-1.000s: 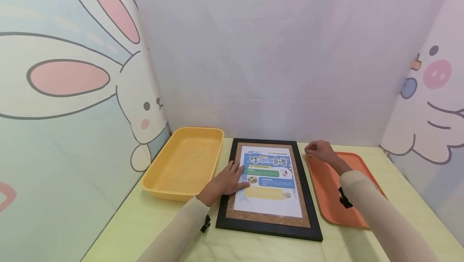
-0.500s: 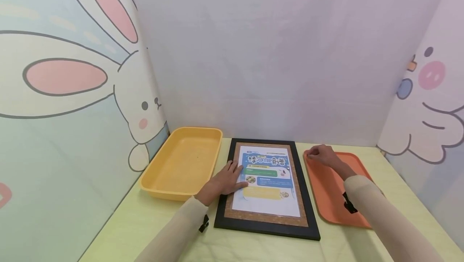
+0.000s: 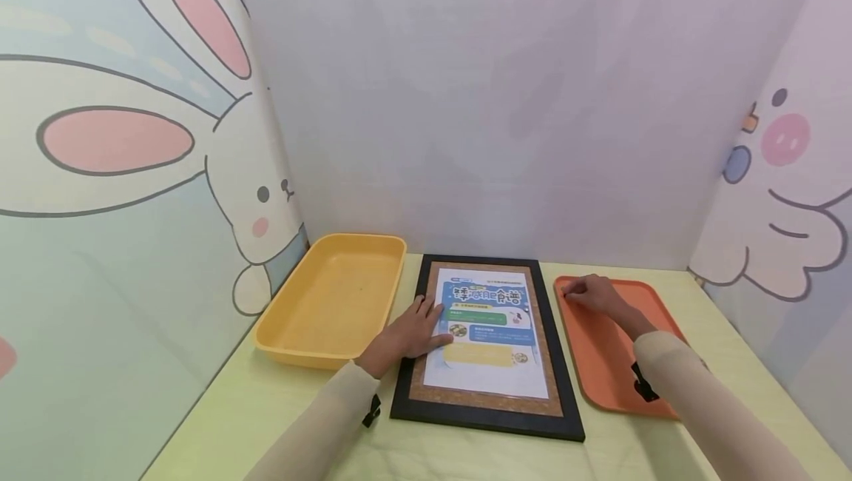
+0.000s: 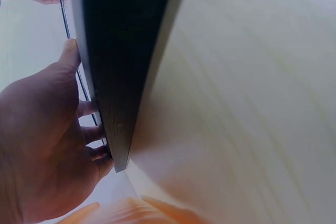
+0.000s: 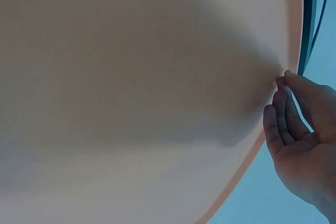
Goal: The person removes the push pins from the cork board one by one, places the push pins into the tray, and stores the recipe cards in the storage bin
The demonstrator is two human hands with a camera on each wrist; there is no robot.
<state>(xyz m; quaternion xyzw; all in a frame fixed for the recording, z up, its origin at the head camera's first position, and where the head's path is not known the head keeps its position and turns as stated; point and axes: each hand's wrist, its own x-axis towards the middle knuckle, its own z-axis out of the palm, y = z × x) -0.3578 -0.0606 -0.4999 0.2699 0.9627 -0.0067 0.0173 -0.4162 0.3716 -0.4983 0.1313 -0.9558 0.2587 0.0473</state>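
Note:
A printed sheet [image 3: 489, 385] with a blue heading and coloured text boxes lies on a cork board with a black frame [image 3: 492, 425]. A tiny pale dot shows near the sheet's right edge. My left hand [image 3: 411, 329] rests on the board's left side, fingers spread over frame and sheet. In the left wrist view that hand [image 4: 47, 135] lies along the black edge. Over the far left corner of an orange tray [image 3: 606, 385], my right hand [image 3: 592, 294] has thumb and forefinger together. The right wrist view shows a tiny dark thing at the fingertips of that hand [image 5: 299, 129], too small to name.
A deeper yellow tray [image 3: 333, 303] stands left of the board, near the rabbit-printed wall [image 3: 220, 281]. A plain pale curtain [image 3: 479, 133] closes off the back. The pale tabletop [image 3: 433, 459] shows in front of the board.
My right hand has come down and slightly toward me, from above the orange tray's far left corner to inside it. The left hand stays on the board. The view shifts slightly.

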